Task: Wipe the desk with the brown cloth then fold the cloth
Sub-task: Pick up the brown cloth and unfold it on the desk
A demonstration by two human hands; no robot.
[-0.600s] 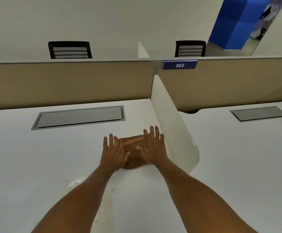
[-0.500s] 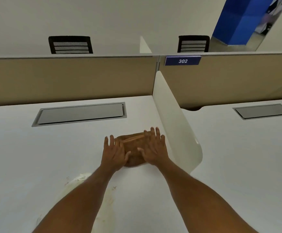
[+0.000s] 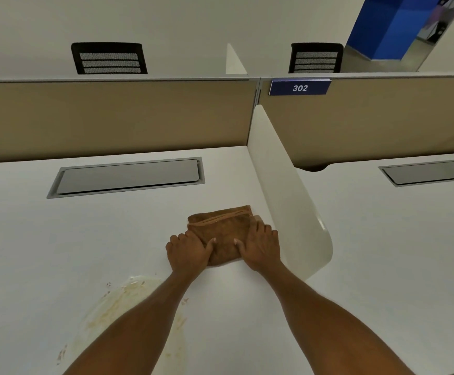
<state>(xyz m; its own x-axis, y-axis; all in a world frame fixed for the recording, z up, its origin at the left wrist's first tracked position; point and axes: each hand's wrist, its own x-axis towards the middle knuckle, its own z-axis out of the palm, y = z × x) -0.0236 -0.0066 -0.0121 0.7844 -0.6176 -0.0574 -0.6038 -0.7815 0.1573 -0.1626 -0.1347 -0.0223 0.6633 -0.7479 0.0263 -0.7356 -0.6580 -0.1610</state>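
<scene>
White table (image 3: pixel 58 239), stain (image 3: pixel 117 301) near edge, nearer left arm. Brown cloth (image 3: pixel 221 228) folded, just ahead of both hands; left hand (image 3: pixel 188 253) and right hand (image 3: pixel 261 246) gripping near corners, long axis running away.

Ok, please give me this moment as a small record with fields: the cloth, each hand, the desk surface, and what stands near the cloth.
cloth: brown cloth, folded, lying flat on the desk
left hand: left hand on the cloth's near left edge, thumb on top
right hand: right hand on the cloth's near right edge, thumb on top
desk: white desk, with a yellowish smear near the front, under the left forearm
neighbour: white divider panel just right of the cloth
task state: smear not wiped
</scene>
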